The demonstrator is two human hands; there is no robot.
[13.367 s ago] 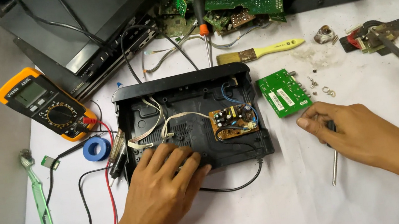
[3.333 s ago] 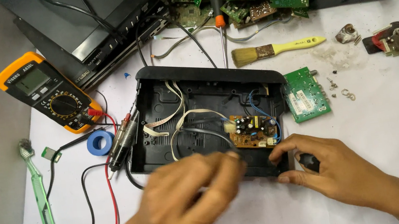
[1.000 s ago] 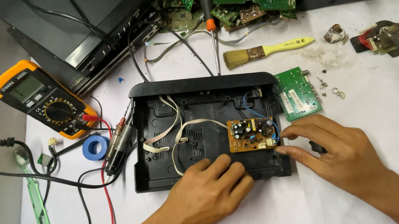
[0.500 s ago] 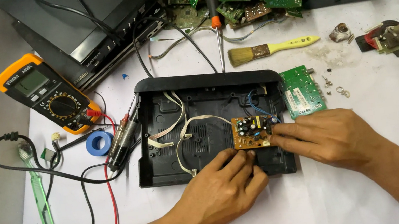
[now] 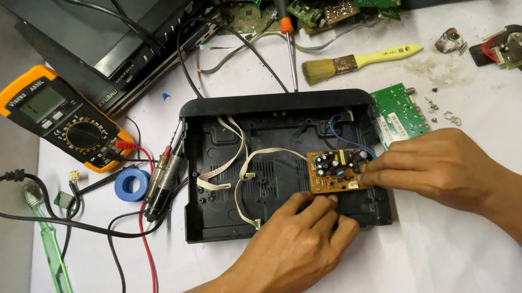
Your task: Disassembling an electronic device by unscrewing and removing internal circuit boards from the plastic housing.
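A black plastic device case (image 5: 256, 110) lies open on the white table, with flat ribbon cables (image 5: 236, 163) and a blue wire inside. A small brown circuit board (image 5: 338, 168) sits in its right front corner. My right hand (image 5: 432, 167) pinches the board's right edge with thumb and fingers. My left hand (image 5: 295, 249) rests over the case's front wall, its fingertips touching the board's lower left edge. A green circuit board (image 5: 394, 112) lies just outside the case's right wall.
An orange multimeter (image 5: 62, 119) with red and black leads lies at left beside a blue tape roll (image 5: 131, 183). A yellow-handled brush (image 5: 357, 61), a screwdriver (image 5: 283, 9), loose screws (image 5: 441, 109), a green toothbrush (image 5: 53, 254) and black equipment (image 5: 118, 31) surround the case.
Both hands have closed in on the brown board, and the right hand now pinches its right edge. The case lies as before.
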